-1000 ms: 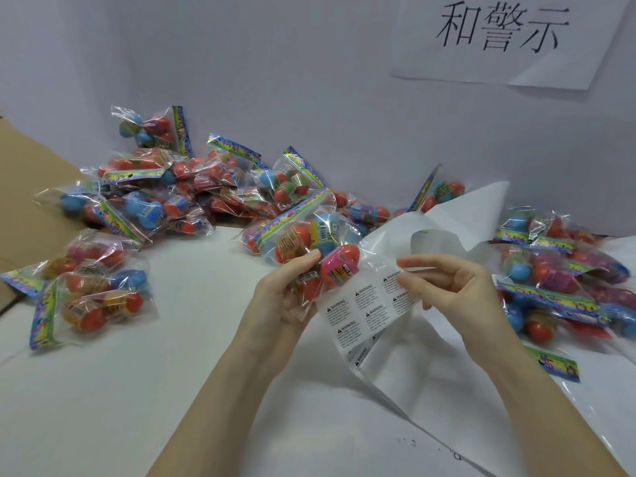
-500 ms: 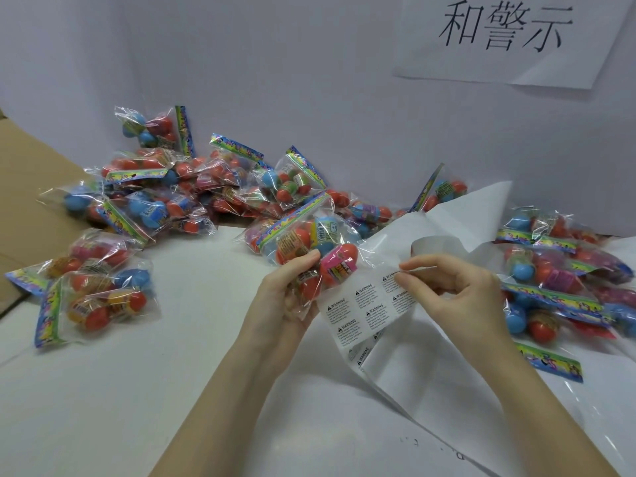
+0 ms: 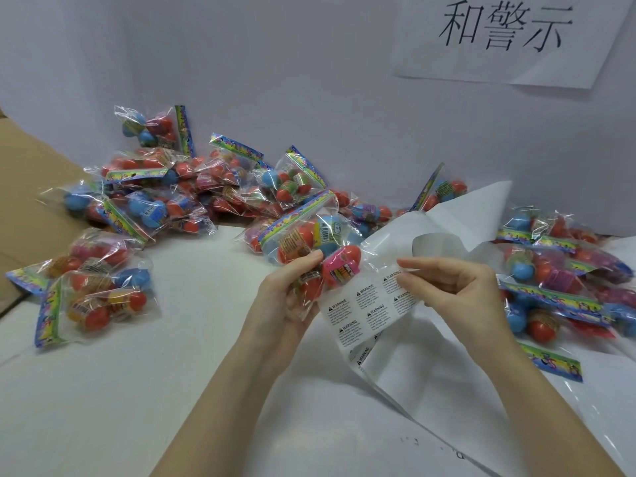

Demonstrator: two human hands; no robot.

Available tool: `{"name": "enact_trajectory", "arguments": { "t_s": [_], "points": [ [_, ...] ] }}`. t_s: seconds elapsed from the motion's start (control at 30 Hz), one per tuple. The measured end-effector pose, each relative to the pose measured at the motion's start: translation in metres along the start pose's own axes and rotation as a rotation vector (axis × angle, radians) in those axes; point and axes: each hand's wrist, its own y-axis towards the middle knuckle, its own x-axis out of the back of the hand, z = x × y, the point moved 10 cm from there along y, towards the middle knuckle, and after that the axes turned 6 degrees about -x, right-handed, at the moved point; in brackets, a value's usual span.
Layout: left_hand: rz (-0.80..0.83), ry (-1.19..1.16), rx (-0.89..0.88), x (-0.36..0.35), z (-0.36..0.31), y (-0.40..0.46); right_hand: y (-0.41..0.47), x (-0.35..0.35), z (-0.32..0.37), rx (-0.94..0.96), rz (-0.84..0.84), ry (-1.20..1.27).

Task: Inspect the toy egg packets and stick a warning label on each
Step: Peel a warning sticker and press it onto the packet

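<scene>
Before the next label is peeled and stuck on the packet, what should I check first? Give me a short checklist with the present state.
1. Packet held firmly by left hand: ok.
2. Right hand pinches the top edge of the label sheet: ok.
3. Labels left on the sheet: ok, several printed WARNING show.
4. One label already lifted off its backing: cannot tell.
5. Packet face free of an earlier label: cannot tell, film glares.
6. More packets within sight on the table: ok.

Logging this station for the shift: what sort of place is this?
Probably a hand-packing or labelling bench: heaps of toy egg packets on a paper-covered table, a sheet of warning labels, and a handwritten sign on the wall.
</scene>
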Motion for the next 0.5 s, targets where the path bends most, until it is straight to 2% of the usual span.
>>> {"name": "enact_trajectory", "arguments": {
  "t_s": [0.23,0.5],
  "points": [
    [-0.010,0.015,-0.003,0.0030,-0.0019,0.0005,0.0010,-0.0048,-0.0043,-0.103,0.115,0.157],
    [-0.021,0.019,0.006,0.0064,0.0000,0.0019,0.0004,-0.0049,-0.0048,-0.102,0.156,0.075]
  ]
}}
